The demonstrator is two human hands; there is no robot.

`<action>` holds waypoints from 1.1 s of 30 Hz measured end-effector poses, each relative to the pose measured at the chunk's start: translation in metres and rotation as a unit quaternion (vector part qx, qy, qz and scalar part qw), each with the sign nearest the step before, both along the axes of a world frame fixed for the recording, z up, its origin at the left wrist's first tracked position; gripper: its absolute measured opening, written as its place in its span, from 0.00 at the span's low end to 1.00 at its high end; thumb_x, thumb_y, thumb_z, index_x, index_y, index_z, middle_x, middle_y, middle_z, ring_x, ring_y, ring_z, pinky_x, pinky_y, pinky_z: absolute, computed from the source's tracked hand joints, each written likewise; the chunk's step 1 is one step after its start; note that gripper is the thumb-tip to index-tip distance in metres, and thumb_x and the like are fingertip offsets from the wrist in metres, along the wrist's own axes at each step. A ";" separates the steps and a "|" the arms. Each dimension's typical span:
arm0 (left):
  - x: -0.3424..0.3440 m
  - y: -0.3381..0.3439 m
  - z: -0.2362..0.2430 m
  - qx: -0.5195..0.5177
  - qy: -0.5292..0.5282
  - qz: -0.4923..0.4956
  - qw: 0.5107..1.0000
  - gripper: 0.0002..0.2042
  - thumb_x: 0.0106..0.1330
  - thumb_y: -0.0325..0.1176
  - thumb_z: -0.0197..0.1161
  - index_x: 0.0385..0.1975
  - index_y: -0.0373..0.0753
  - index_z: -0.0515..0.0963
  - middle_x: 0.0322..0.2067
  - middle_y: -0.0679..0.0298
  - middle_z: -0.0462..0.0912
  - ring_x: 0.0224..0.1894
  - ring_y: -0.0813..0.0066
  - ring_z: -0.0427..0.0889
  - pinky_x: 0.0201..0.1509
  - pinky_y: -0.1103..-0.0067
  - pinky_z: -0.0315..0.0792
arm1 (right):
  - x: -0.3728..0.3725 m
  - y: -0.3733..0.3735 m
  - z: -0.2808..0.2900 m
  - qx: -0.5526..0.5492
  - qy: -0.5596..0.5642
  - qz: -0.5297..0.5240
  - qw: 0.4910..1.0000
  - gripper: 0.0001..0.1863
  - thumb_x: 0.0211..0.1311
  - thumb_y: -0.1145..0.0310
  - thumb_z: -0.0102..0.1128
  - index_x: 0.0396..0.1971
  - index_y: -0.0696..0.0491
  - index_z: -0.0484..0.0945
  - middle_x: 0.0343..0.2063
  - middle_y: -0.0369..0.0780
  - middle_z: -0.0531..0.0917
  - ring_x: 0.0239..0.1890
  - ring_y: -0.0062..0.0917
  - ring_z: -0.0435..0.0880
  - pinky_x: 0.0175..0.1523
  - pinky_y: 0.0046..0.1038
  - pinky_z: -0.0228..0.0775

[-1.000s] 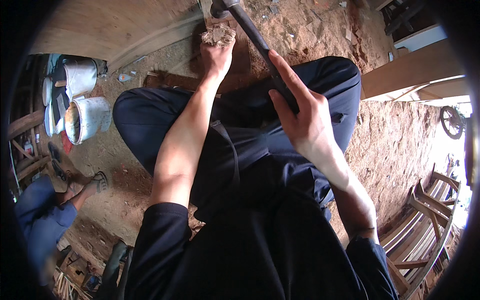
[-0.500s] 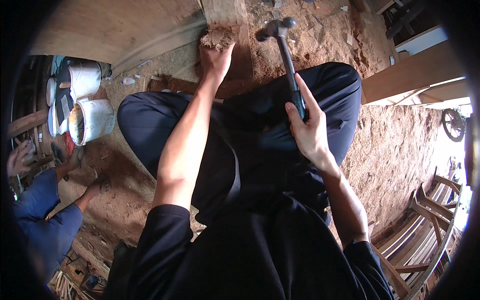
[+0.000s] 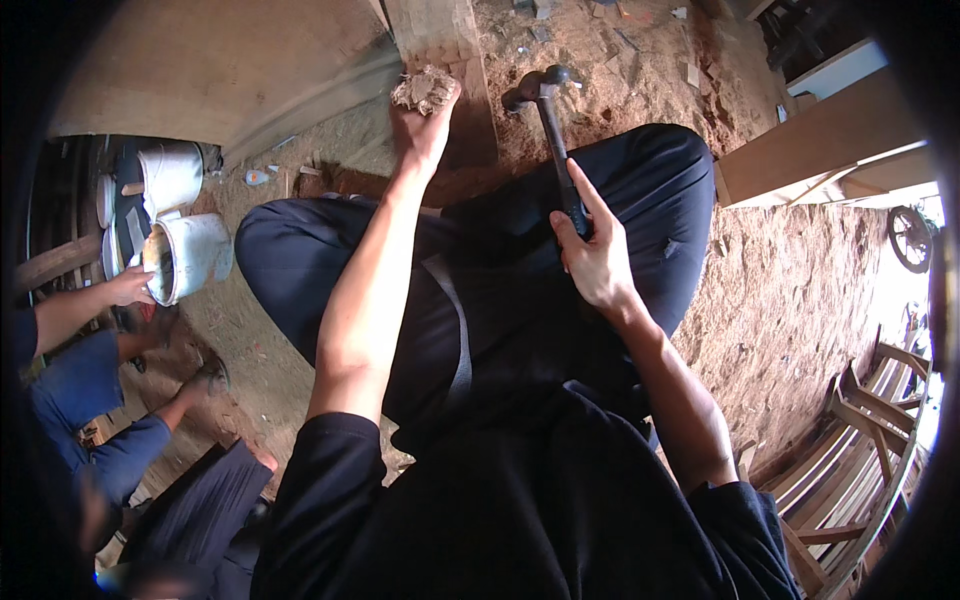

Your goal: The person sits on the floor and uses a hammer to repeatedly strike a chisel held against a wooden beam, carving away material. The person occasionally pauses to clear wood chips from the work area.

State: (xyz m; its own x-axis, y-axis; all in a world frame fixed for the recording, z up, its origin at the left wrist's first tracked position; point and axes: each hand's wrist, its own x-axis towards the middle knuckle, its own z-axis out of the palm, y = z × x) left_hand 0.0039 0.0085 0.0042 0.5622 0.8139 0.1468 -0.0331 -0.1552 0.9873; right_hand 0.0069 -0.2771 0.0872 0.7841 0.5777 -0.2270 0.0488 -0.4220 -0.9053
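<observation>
The hammer [image 3: 553, 135] is in the right hand [image 3: 602, 262], clasped by the lower handle with the index finger laid along it; its head points far, to the right of the left hand [image 3: 418, 140]. That hand, well apart from the other, is clamped on a frayed wooden piece [image 3: 426, 92] by a wooden beam [image 3: 435, 32]; the piece's lower end is hidden. A large board [image 3: 230, 75] spans the far left. Nearer, a co-worker's hand [image 3: 130, 287] is at a white bucket's [image 3: 198, 255] rim. Wood strips [image 3: 845, 455] lie near right.
</observation>
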 end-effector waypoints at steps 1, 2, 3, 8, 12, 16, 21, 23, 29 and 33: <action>-0.001 0.001 0.001 0.003 -0.007 -0.008 1.000 0.17 0.61 0.39 0.81 0.42 0.37 0.83 0.39 0.66 0.87 0.41 0.75 0.83 0.49 0.72 0.78 | 0.000 0.000 0.000 -0.003 -0.003 0.002 1.000 0.35 0.71 0.73 0.62 0.77 0.50 0.64 0.61 0.55 0.82 0.66 0.39 0.81 0.69 0.34 0.69; -0.001 0.002 -0.001 0.002 -0.003 -0.009 1.000 0.17 0.61 0.40 0.81 0.41 0.37 0.83 0.38 0.66 0.86 0.40 0.75 0.83 0.49 0.72 0.78 | -0.001 0.000 0.002 -0.003 0.011 -0.001 1.000 0.35 0.71 0.73 0.62 0.77 0.50 0.64 0.59 0.55 0.83 0.64 0.39 0.82 0.68 0.34 0.70; -0.001 0.005 -0.008 0.002 0.000 -0.009 1.000 0.17 0.62 0.40 0.81 0.41 0.37 0.83 0.38 0.66 0.86 0.40 0.76 0.82 0.49 0.73 0.77 | -0.002 0.000 0.000 0.002 0.005 0.001 1.000 0.36 0.71 0.74 0.62 0.77 0.50 0.64 0.57 0.55 0.84 0.62 0.39 0.84 0.65 0.34 0.72; -0.014 0.003 0.005 0.027 0.063 -0.028 0.997 0.20 0.63 0.46 0.80 0.44 0.37 0.84 0.42 0.64 0.87 0.44 0.76 0.83 0.51 0.72 0.77 | -0.001 -0.004 -0.005 0.027 -0.037 0.014 0.999 0.38 0.69 0.75 0.63 0.77 0.48 0.63 0.47 0.58 0.88 0.50 0.40 0.90 0.56 0.34 0.78; -0.027 -0.002 0.007 0.096 0.057 -0.048 0.993 0.13 0.68 0.40 0.76 0.36 0.36 0.85 0.33 0.67 0.88 0.37 0.78 0.83 0.43 0.71 0.77 | 0.001 -0.011 -0.009 0.043 -0.104 0.032 0.993 0.38 0.69 0.75 0.62 0.78 0.47 0.62 0.48 0.59 0.87 0.51 0.46 0.90 0.56 0.36 0.78; -0.047 -0.011 0.024 0.099 0.076 -0.059 0.990 0.11 0.69 0.38 0.75 0.35 0.36 0.85 0.33 0.66 0.88 0.37 0.78 0.83 0.44 0.72 0.77 | -0.002 -0.012 -0.001 0.038 -0.109 0.043 0.992 0.38 0.69 0.71 0.61 0.78 0.45 0.61 0.53 0.60 0.84 0.58 0.57 0.82 0.61 0.44 0.76; -0.059 -0.015 0.018 0.156 0.083 -0.060 0.982 0.11 0.69 0.38 0.73 0.35 0.34 0.85 0.33 0.60 0.90 0.37 0.71 0.86 0.43 0.70 0.77 | -0.009 -0.015 0.005 0.051 -0.084 0.038 0.994 0.38 0.68 0.71 0.64 0.78 0.46 0.63 0.63 0.54 0.81 0.67 0.41 0.80 0.68 0.34 0.70; -0.060 -0.019 0.019 0.165 0.099 -0.065 0.979 0.12 0.70 0.39 0.72 0.36 0.35 0.85 0.35 0.57 0.90 0.39 0.64 0.88 0.44 0.68 0.78 | -0.010 -0.017 0.010 0.050 -0.082 0.039 0.995 0.38 0.67 0.70 0.63 0.78 0.47 0.63 0.64 0.55 0.80 0.68 0.42 0.79 0.68 0.34 0.70; -0.059 -0.031 0.029 0.174 0.134 -0.061 0.974 0.14 0.71 0.43 0.69 0.40 0.37 0.87 0.40 0.55 0.90 0.45 0.57 0.88 0.50 0.65 0.78 | -0.010 -0.022 0.004 0.055 -0.118 0.033 0.991 0.39 0.66 0.70 0.64 0.77 0.46 0.64 0.44 0.56 0.87 0.45 0.37 0.90 0.54 0.34 0.78; -0.057 -0.033 0.034 0.121 0.140 -0.045 0.982 0.20 0.69 0.48 0.73 0.48 0.37 0.85 0.47 0.59 0.89 0.51 0.66 0.86 0.56 0.68 0.76 | -0.010 -0.023 0.003 0.043 -0.110 0.033 0.993 0.39 0.66 0.70 0.64 0.77 0.46 0.64 0.42 0.56 0.87 0.43 0.39 0.91 0.52 0.34 0.78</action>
